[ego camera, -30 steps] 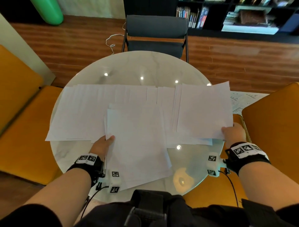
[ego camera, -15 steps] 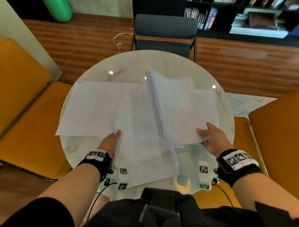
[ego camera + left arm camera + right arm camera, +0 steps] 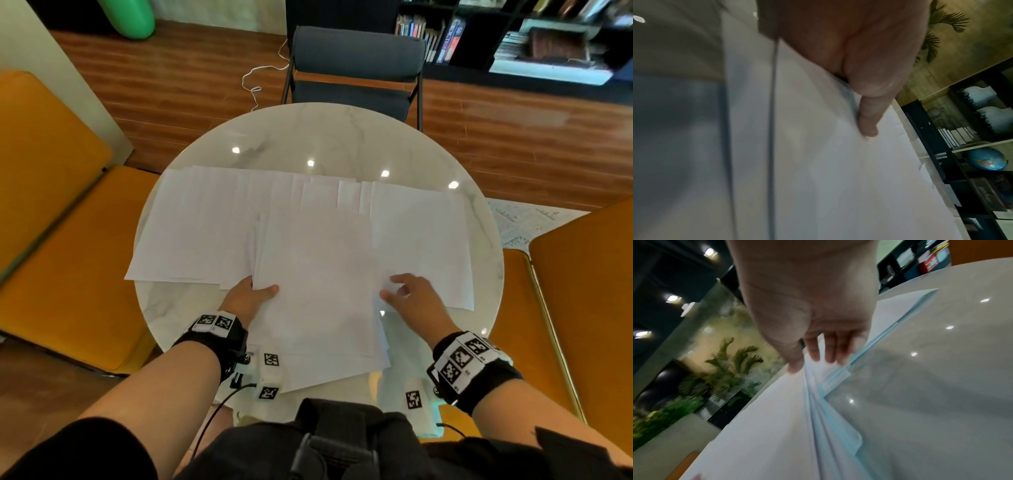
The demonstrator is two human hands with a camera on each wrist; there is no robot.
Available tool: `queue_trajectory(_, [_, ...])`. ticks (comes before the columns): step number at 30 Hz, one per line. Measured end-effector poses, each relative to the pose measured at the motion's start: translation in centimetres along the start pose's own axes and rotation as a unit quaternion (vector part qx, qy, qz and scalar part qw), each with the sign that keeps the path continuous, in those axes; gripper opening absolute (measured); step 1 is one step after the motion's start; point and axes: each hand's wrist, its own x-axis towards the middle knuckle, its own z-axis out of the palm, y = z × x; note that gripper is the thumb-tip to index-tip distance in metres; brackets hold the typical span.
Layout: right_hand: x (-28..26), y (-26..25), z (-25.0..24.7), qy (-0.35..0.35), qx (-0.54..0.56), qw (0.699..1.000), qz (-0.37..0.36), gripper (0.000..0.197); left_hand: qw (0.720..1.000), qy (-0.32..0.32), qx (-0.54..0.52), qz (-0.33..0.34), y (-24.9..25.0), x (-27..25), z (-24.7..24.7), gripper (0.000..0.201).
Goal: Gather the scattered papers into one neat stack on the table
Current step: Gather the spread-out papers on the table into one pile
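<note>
While left hand (image 3: 247, 297) grips, white papers (image 3: 315, 281) overlapping, fanned.

There is one round white desk (image 3: 318, 137). On it lie many white papers (image 3: 212, 222), too many to count, because they lie over each other. They sit in three bunches: one spread on the left, one pile (image 3: 315, 291) in the middle, and one bunch (image 3: 428, 233) on the right. There are two hands: one left hand (image 3: 245, 298) and one right hand (image 3: 416, 298). Each wrist has one black band, so two bands. There is one dark chair (image 3: 356, 68) and two orange seats (image 3: 44, 192). There is one green thing (image 3: 132, 17) on the floor.
</note>
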Motion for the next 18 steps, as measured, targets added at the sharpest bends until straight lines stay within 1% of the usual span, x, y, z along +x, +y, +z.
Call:
queue_trajectory(1, [0.6, 0.5, -0.4, 0.066, -0.022, 0.997, 0.021, 0.049, 1.0, -0.002, 0.004, 0.0, 0.1, 0.0, 0.0, 0.05])
queue_trajectory(2, [1.2, 1.1, -0.9, 0.112, -0.054, 0.991, 0.052, 0.056, 1.0, -0.004, -0.003, -0.004, 0.1, 0.0, 0.0, 0.049])
queue_trajectory(3, [1.8, 1.7, -1.5, 0.138, -0.073, 0.983, 0.092, 0.063, 1.0, -0.008, -0.02, -0.007, 0.1, 0.0, -0.1, 0.048])
queue_trajectory(5, [2.6, 2.8, -2.5, 0.146, -0.061, 0.971, 0.178, 0.079, 0.998, -0.008, -0.061, -0.015, -0.1, 0.0, -0.6, 0.043])
queue_trajectory(7, [3.3, 3.8, -3.0, 0.137, -0.049, 0.963, 0.226, 0.091, 0.995, 0.009, -0.097, -0.023, -0.5, 0.0, -1.7, 0.033])
queue_trajectory(9, [3.9, 4.2, -2.8, 0.125, -0.065, 0.961, 0.237, 0.097, 0.991, 0.033, -0.123, -0.034, -0.8, -0.1, -3.5, 0.022])
queue_trajectory(11, [4.1, 3.9, -2.2, 0.119, -0.088, 0.962, 0.229, 0.101, 0.989, 0.062, -0.124, -0.043, -1.3, 0.2, -5.5, 0.019])
queue_trajectory(12, [4.2, 3.7, -2.0, 0.118, -0.098, 0.963, 0.224, 0.102, 0.989, 0.074, -0.119, -0.047, -1.6, 0.5, -6.3, 0.024])
queue_trajectory(15, [4.3, 3.0, -1.6, 0.125, -0.109, 0.962, 0.215, 0.107, 0.989, 0.085, -0.11, -0.042, -2.1, 0.7, -7.5, 0.05])
queue_trajectory(18, [4.5, 2.3, -1.6, 0.132, -0.123, 0.961, 0.212, 0.116, 0.994, 0.083, -0.064, -0.02, -2.1, 0.5, -7.4, 0.061])
